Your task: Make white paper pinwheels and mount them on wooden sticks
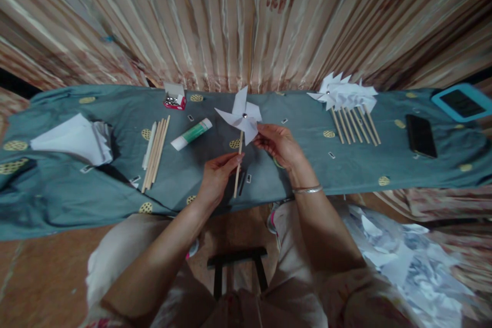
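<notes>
A white paper pinwheel (243, 115) with a shiny pin at its centre stands on a thin wooden stick (238, 169), upright before me over the table. My left hand (218, 177) pinches that stick between thumb and fingers. At the lower right blade, my right hand (280, 144) has its thumb and fingers closed on the paper edge. Left of the pinwheel lies a green and white glue stick (191, 134). A small open box of metal pins (174, 97) sits behind it. Under the stick, a short dark object (242, 183) rests on the cloth.
Wooden sticks (157, 156) and a white pen (149, 146) lie left, beside stacked paper (75, 139). Several finished pinwheels (349, 100) lie right, then a black phone (421, 136) and a blue-framed device (462, 102). A bag of paper scraps (411, 261) stands low right.
</notes>
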A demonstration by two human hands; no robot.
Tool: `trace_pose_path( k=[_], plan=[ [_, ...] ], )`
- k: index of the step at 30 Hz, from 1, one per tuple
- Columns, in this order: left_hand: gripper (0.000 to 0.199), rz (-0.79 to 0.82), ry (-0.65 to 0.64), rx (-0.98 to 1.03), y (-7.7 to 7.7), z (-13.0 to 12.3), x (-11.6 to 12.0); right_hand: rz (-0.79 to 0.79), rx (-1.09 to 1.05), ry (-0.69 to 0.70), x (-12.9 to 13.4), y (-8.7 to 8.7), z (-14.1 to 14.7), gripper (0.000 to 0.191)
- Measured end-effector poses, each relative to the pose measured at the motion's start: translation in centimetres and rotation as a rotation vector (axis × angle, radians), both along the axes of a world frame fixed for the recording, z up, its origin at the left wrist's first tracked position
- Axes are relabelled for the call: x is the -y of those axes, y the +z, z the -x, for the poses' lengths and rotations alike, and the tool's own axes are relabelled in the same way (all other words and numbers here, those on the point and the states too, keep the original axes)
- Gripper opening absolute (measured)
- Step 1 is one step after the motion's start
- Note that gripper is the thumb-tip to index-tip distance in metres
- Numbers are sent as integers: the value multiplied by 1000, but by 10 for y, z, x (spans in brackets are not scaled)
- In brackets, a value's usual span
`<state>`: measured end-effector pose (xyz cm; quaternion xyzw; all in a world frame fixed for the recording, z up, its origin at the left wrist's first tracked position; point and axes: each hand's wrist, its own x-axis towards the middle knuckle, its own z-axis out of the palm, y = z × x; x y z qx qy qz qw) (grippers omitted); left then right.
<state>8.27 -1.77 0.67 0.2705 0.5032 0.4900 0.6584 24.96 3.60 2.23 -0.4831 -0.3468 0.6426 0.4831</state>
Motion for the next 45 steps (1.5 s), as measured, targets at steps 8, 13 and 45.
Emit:
trace_pose_path(
  k=[8,13,45],
  plan=[
    [41,2,-1,-11,1,0,0,-4,-4,26,2,1,2,37],
    [42,-6,-8,-24,-1,0,-1,-7,-2,52,3,1,2,37],
    [42,-4,-4,9,-1,-3,-1,4,-43,183,8,6,6,46]
  ],
)
